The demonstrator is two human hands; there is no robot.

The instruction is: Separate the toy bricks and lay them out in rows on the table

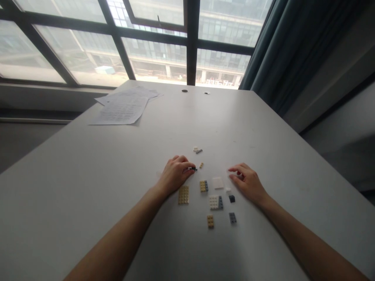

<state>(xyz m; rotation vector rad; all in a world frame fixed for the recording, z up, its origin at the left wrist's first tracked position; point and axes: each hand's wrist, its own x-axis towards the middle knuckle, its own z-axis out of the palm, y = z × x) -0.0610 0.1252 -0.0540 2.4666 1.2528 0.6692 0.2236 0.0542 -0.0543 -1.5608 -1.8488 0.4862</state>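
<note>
We see the left hand (pixel 176 171) pinching a small dark piece (pixel 193 169) between thumb and fingertips, low over the table (pixel 88 187); whether the piece touches the tabletop we cannot tell. It sits just beside a small tan piece (pixel 201 165), with the two apart. The right hand (pixel 247 181) holds nothing that we can see: its fingers are parted, near a flat white piece (pixel 217 183) and a tiny white piece (pixel 228 190).

We judge the step in hand to be the handling of that dark piece, picked up but not joined to anything. Nearer us lie a gold studded plate (pixel 183 194), a tan-and-grey block (pixel 204 185), a white-and-grey block (pixel 216 202) and a dark sloped piece (pixel 231 198). To our eye, the next move calls for a steady fingertip grip and careful turning, since a part so small could easily slip; the free right hand is well placed to steady it.
</note>
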